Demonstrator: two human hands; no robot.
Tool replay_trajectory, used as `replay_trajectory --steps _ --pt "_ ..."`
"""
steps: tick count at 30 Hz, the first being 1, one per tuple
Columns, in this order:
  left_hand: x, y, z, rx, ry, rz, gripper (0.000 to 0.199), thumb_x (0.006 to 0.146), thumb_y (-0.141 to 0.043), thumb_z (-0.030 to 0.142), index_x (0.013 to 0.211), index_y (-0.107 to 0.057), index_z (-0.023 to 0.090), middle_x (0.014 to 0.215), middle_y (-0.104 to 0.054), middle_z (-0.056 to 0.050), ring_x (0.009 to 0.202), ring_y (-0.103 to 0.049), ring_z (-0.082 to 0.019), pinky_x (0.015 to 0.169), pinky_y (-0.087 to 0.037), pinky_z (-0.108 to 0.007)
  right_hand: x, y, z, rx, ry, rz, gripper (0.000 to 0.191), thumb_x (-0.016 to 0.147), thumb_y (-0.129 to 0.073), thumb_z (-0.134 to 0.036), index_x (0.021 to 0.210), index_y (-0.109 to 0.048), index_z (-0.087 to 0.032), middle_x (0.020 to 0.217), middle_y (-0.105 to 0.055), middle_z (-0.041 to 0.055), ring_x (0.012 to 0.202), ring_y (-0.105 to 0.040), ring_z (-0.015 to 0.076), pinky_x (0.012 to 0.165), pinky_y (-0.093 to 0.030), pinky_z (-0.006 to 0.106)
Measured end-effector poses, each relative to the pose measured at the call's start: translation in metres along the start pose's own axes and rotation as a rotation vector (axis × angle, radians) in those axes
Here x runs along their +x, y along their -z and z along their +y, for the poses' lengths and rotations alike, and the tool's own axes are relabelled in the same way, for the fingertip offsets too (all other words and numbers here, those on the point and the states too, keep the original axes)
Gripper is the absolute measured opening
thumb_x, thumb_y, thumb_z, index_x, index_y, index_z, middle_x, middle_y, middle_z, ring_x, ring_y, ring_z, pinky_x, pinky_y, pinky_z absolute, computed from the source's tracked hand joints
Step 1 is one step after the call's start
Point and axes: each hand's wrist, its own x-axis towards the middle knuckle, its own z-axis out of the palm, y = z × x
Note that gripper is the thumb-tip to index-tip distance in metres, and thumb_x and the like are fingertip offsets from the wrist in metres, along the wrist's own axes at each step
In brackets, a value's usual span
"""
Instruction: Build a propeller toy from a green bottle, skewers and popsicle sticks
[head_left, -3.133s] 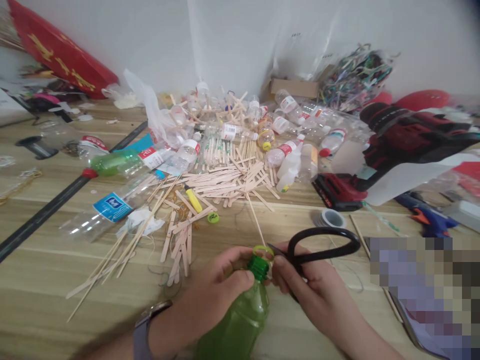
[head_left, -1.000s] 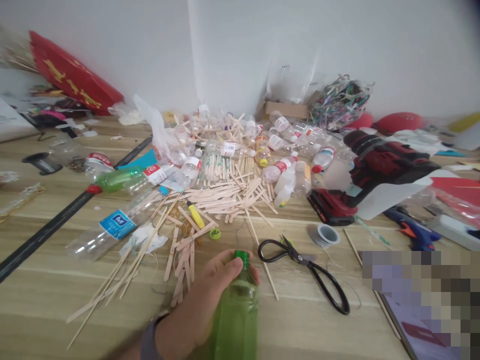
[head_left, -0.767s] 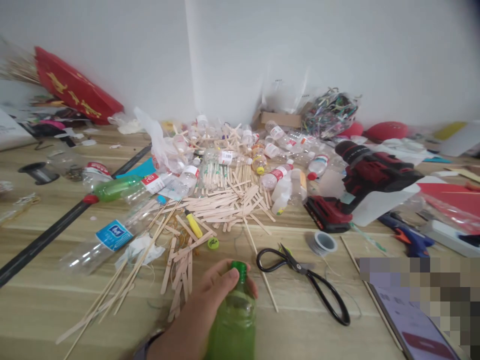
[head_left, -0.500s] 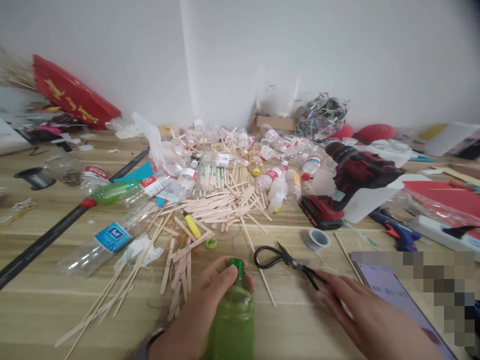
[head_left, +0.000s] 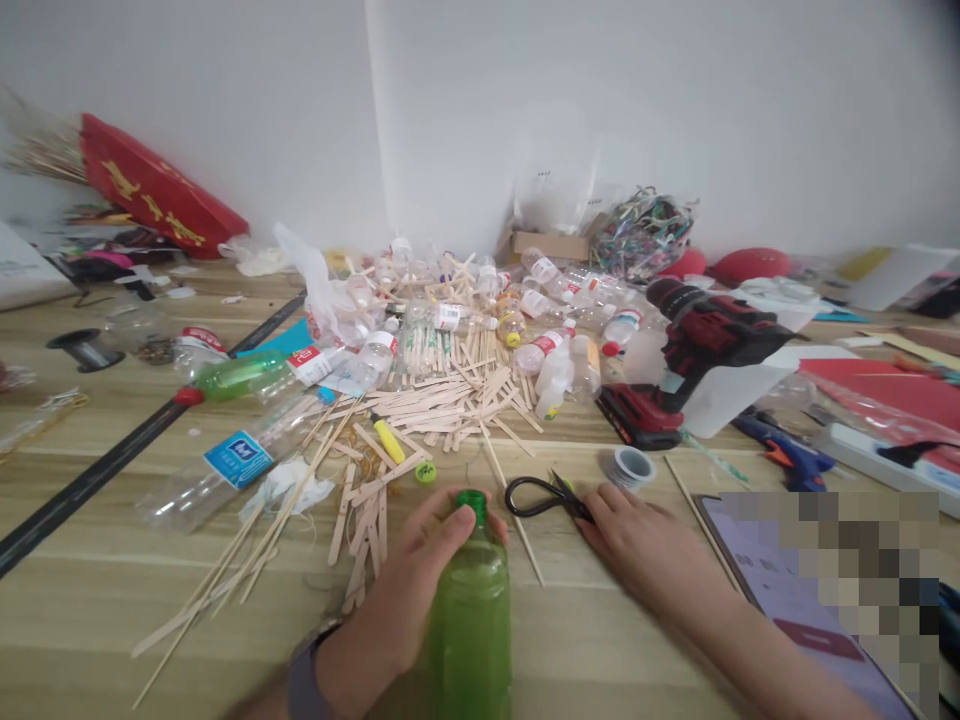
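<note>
Half a second ago the right hand (head_left: 637,530) was at the lower handle of the scissors (head_left: 570,500); now, right of the bottle (head_left: 474,620), it covers their middle, its grip hidden, while the left hand (head_left: 420,570) holds the bottle's neck. A stick (head_left: 528,546) lies between bottle and scissors; beyond the bottle, a stick pile (head_left: 435,402), clear bottles (head_left: 544,348) and a drill (head_left: 694,345) crowd the wooden table (head_left: 585,650) before a wall (head_left: 480,110).

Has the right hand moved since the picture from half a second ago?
Yes: the right hand has moved forward and left, closer to the grey spool.
</note>
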Motion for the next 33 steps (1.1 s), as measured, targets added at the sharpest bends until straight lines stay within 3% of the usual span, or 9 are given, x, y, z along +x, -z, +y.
replay_trajectory --steps 8,14,17,20,24,27,30,33 --pt "-0.001 0.001 -0.001 0.033 -0.100 -0.009 0.030 0.083 -0.067 0.044 0.100 -0.064 0.019 0.091 -0.070 -0.005 0.078 -0.063 -0.016 0.062 -0.048 -0.023 0.001 -0.003 -0.001 -0.082 0.069 0.130 0.011 0.087 -0.053 -0.008 0.086 -0.060 -0.016 0.075 -0.063 0.0050 0.065 -0.067 0.0227 0.046 -0.040 0.027" --pt "0.000 0.001 -0.001 -0.009 -0.080 0.017 0.033 0.081 -0.070 0.043 0.102 -0.065 0.017 0.089 -0.071 -0.007 0.081 -0.065 -0.018 0.065 -0.048 -0.024 -0.003 0.000 0.014 -0.126 -0.001 0.445 0.029 0.097 -0.031 -0.019 0.087 -0.058 -0.014 0.076 -0.060 0.0072 0.044 -0.056 0.0161 0.034 -0.029 0.026" --pt "0.002 -0.002 0.002 -0.064 -0.041 0.072 0.035 0.079 -0.071 0.044 0.100 -0.066 0.016 0.083 -0.072 -0.007 0.076 -0.065 -0.018 0.063 -0.049 -0.025 -0.002 0.015 0.018 0.109 -0.005 0.557 0.025 0.099 -0.035 -0.026 0.097 -0.056 -0.014 0.089 -0.063 0.0099 0.051 -0.060 0.0150 0.037 -0.037 0.025" --pt "0.004 -0.002 0.003 -0.102 -0.002 0.084 0.034 0.080 -0.069 0.045 0.098 -0.065 0.017 0.081 -0.073 -0.006 0.070 -0.065 -0.017 0.061 -0.048 -0.026 0.002 0.034 0.009 0.476 0.048 0.586 0.013 0.096 -0.043 -0.023 0.099 -0.055 -0.018 0.093 -0.063 0.0082 0.070 -0.065 0.0183 0.058 -0.052 0.026" --pt "0.005 -0.002 0.005 -0.076 -0.002 0.110 0.035 0.080 -0.068 0.045 0.101 -0.065 0.016 0.079 -0.074 -0.005 0.066 -0.064 -0.016 0.060 -0.047 -0.026 0.013 0.050 -0.015 0.686 0.117 0.568 0.015 0.095 -0.044 -0.018 0.105 -0.056 -0.022 0.089 -0.064 0.0060 0.081 -0.065 0.0200 0.068 -0.053 0.028" --pt "0.006 -0.002 0.008 -0.044 -0.003 0.172 0.037 0.077 -0.070 0.045 0.102 -0.067 0.018 0.081 -0.074 -0.005 0.071 -0.067 -0.019 0.066 -0.049 -0.028 0.019 0.051 -0.027 0.692 0.215 0.567 0.018 0.098 -0.042 -0.019 0.104 -0.058 -0.021 0.089 -0.067 0.0062 0.078 -0.065 0.0186 0.066 -0.052 0.028" --pt "0.008 0.000 0.009 0.002 -0.026 0.261 0.032 0.077 -0.070 0.044 0.096 -0.070 0.018 0.087 -0.075 -0.006 0.080 -0.068 -0.022 0.072 -0.050 -0.029 0.020 0.046 -0.034 0.567 0.315 0.616 0.025 0.102 -0.035 -0.021 0.100 -0.060 -0.019 0.084 -0.069 0.0070 0.071 -0.062 0.0184 0.063 -0.047 0.029" --pt "0.011 0.002 0.010 -0.043 -0.017 0.306 0.030 0.079 -0.067 0.043 0.096 -0.069 0.019 0.084 -0.074 -0.004 0.078 -0.068 -0.021 0.071 -0.050 -0.029 0.016 0.040 -0.040 0.432 0.401 0.658 0.030 0.103 -0.033 -0.017 0.096 -0.062 -0.016 0.082 -0.071 0.0074 0.068 -0.059 0.0176 0.062 -0.043 0.029"
